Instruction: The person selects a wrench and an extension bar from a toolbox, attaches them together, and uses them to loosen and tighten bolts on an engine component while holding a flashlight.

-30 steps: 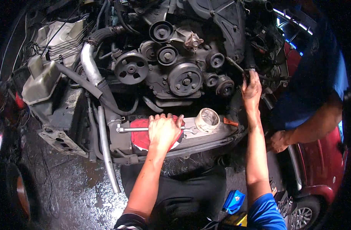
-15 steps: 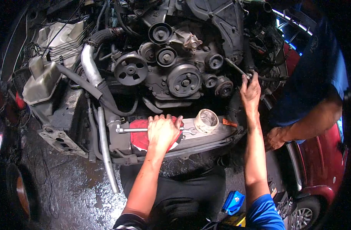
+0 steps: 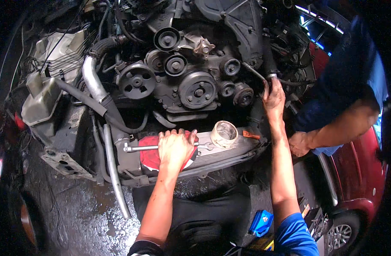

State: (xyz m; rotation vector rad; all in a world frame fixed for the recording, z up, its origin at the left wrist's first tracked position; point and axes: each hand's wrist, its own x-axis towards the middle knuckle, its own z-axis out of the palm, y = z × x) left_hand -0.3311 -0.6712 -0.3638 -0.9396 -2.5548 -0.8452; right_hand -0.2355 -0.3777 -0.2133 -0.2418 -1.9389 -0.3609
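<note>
My left hand [image 3: 175, 147] lies over the handle of a breaker bar [image 3: 142, 149], its fingers curled across it. The bar rests on a red cloth [image 3: 148, 158] on top of the radiator, its jointed head pointing left. At the right of the engine, my right hand [image 3: 274, 98] is closed around the lower end of a slim metal rod-like tool [image 3: 256, 71]. The tool's upper end reaches up and left, beside a small pulley [image 3: 230, 67]; whether it touches anything there I cannot tell. My fingers hide its near end.
A whitish ring-shaped part [image 3: 224, 134], an open-end wrench [image 3: 206, 146] and an orange-handled piece [image 3: 251, 135] lie on the radiator [image 3: 229, 154]. Another person's hand [image 3: 298, 144] is close right of my forearm. A loose silver pipe [image 3: 115, 175] slants down at left. A blue bottle [image 3: 261, 222] stands below.
The whole view has shifted, so the engine appears farther left. My right hand has turned slightly and sits a little farther from the small pulley. My left hand stays on the breaker bar.
</note>
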